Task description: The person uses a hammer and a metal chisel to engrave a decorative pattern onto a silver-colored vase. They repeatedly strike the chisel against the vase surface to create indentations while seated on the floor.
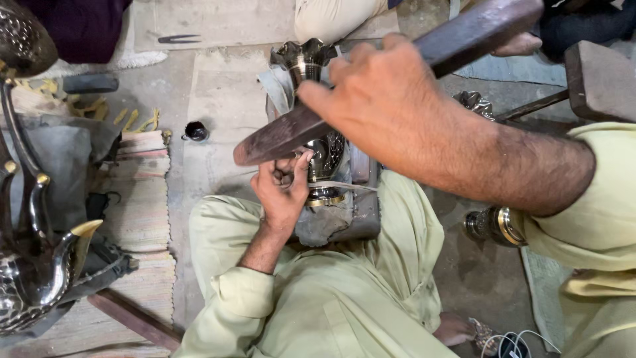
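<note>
— While you are scanning from the left edge, what is sitting there?

— A dark metal teapot (33, 278) with a brass-tipped spout is standing at the far left, on folded striped mats (139, 199). Further along, a small black cap (195, 131) is lying on the concrete floor (218, 99).

— And the left hand?

— The left hand (283, 192) is curling nearly closed, its fingertips pinching something too small to make out and pressing against the ornate brass vessel (318, 106). That vessel is lying on a grey padded block (344, 219), just beyond the person's lap, its flared mouth pointing away.

— What is the right hand doing?

— The right hand (391, 99) is wrapping tightly closed around a long dark wooden mallet (397, 73), which is slanting across the vessel with its lower end just above the left hand.

— Anything further right?

— A second brass-banded piece (493, 225) is lying on the floor beside the right sleeve, and a dark block (599, 79) is resting near the top right corner.
</note>
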